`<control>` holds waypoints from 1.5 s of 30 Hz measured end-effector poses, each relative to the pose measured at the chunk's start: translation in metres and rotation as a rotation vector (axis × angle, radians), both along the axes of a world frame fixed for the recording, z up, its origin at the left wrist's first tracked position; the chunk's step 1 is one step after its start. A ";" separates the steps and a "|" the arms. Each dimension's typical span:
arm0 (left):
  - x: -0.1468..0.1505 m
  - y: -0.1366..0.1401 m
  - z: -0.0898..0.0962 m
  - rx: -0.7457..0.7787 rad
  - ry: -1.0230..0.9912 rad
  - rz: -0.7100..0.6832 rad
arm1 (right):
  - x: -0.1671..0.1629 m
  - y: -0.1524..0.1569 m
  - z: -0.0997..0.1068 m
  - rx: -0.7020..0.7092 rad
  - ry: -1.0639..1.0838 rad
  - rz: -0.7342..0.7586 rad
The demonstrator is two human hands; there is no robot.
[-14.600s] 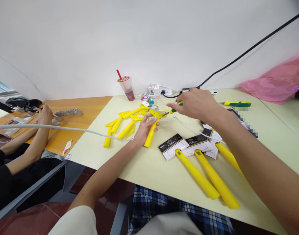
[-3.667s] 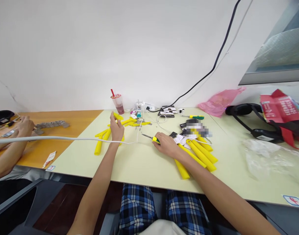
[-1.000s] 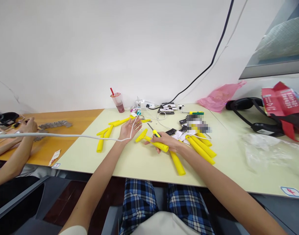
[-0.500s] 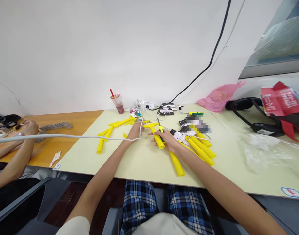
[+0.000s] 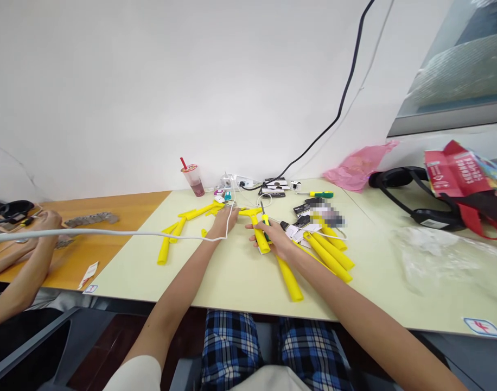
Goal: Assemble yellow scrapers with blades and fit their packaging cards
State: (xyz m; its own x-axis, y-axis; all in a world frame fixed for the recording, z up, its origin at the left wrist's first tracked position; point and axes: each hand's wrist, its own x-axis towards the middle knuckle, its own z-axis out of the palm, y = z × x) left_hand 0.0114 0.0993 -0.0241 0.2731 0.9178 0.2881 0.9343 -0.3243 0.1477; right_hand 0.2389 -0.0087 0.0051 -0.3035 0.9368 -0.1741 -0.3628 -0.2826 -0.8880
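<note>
My right hand (image 5: 276, 239) is closed on a screwdriver (image 5: 266, 221) with a yellow-and-green handle, its shaft pointing away from me. In the same hand is a yellow T-shaped plastic handle (image 5: 261, 237), its round end towards me. My left hand (image 5: 225, 220) reaches forward, palm down, by small pieces that I cannot make out and a white cable (image 5: 229, 221); its fingertips are mostly hidden. Left of it lie more yellow T-shaped handles (image 5: 184, 221). To the right are loose yellow handles (image 5: 329, 254) and a pile of black-and-white cards (image 5: 301, 221).
A cup with a red straw (image 5: 193, 180), a power strip (image 5: 244, 181) and a second screwdriver (image 5: 320, 194) lie along the back. On the right are a pink bag (image 5: 358, 167), a black headset (image 5: 423, 201) and clear plastic (image 5: 435, 260). Another person's hands (image 5: 49, 220) work at the left.
The view has shifted slightly. My right hand keeps the screwdriver and yellow handle in nearly the same place. My left hand stays by the small pieces at the back.
</note>
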 end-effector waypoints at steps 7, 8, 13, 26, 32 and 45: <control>0.001 -0.010 0.006 0.145 -0.258 0.013 | 0.000 0.001 0.000 -0.001 0.007 0.002; 0.002 -0.012 0.007 0.191 -0.407 -0.009 | 0.000 0.001 0.000 -0.002 0.005 0.000; 0.011 -0.019 0.020 0.225 -1.154 -0.063 | 0.000 -0.001 -0.001 0.006 -0.030 0.000; 0.022 -0.038 0.022 -0.361 -1.850 -0.148 | -0.003 -0.001 -0.007 0.032 -0.106 0.061; 0.035 -0.048 0.018 -0.428 -1.711 -0.142 | -0.003 -0.002 -0.008 0.052 -0.096 0.051; 0.045 -0.057 0.018 -0.440 -1.615 -0.103 | -0.005 -0.005 -0.004 0.040 -0.061 -0.020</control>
State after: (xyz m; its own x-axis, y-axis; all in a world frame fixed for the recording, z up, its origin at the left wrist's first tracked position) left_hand 0.0562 0.0420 -0.0060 0.0339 0.9978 0.0578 -0.2773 -0.0462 0.9597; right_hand 0.2338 -0.0133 0.0013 -0.2749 0.9490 -0.1543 -0.3128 -0.2401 -0.9190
